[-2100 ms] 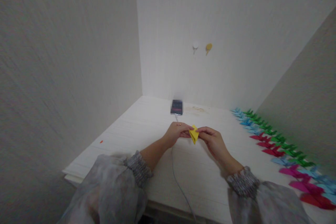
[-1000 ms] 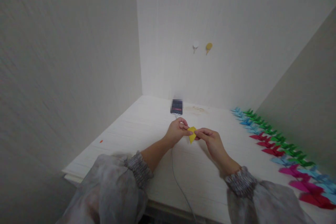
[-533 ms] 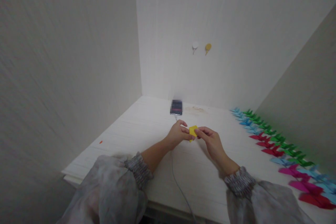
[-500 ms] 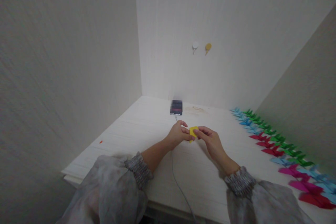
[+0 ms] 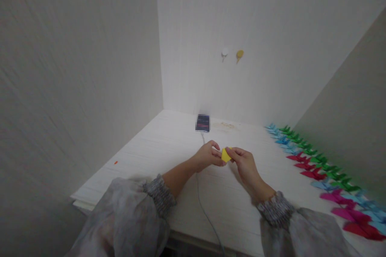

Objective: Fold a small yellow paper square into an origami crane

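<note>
My left hand (image 5: 208, 156) and right hand (image 5: 246, 164) pinched the yellow paper (image 5: 225, 156) at its edges, likely safest: light, easily creased.

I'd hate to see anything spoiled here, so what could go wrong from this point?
The small yellow paper is pinched in the right hand, with the left hand at its edge; a slip might crease it badly.
The cable passes beneath the left hand to the dark device; a snag might drag it.
The right sleeve lies near the folded paper figures, so a sideways sweep might knock them out of line.
</note>
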{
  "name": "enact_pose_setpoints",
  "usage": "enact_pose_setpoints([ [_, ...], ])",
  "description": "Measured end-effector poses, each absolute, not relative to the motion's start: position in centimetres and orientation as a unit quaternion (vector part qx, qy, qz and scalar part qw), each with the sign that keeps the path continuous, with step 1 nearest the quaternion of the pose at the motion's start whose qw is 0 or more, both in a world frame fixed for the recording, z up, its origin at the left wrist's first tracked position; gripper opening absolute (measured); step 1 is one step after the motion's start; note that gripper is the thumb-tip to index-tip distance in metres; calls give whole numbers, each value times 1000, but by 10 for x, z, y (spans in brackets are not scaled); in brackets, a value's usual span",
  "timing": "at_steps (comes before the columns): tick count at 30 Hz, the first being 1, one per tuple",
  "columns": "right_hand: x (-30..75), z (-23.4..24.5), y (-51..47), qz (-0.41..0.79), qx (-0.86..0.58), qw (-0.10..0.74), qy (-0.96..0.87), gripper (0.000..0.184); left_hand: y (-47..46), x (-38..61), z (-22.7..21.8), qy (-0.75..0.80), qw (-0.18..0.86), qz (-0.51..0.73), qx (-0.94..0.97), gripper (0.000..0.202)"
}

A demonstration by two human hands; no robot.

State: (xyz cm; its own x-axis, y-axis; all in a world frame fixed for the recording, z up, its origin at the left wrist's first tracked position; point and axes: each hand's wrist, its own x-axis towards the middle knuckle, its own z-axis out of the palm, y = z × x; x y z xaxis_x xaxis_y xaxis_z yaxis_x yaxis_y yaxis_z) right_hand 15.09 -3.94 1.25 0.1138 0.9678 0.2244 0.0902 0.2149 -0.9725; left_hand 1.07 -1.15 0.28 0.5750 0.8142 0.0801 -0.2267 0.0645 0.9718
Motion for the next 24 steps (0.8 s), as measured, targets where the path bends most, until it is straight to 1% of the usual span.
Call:
enact_pose_setpoints([
  [6, 149, 12, -40, 390, -499, 567, -527, 26, -11, 10, 4, 248, 687, 376, 570, 53],
  [14, 154, 7, -36, 425, -488, 573, -503, 28, -10, 11, 4, 234, 707, 366, 558, 54],
  [20, 157, 9, -36, 416, -482, 586, -501, 32, -7, 10, 2, 221, 720, 358, 552, 54],
  [24, 165, 14, -33, 400, -484, 587, -511, 29, -9, 9, 1, 237, 718, 341, 558, 56],
])
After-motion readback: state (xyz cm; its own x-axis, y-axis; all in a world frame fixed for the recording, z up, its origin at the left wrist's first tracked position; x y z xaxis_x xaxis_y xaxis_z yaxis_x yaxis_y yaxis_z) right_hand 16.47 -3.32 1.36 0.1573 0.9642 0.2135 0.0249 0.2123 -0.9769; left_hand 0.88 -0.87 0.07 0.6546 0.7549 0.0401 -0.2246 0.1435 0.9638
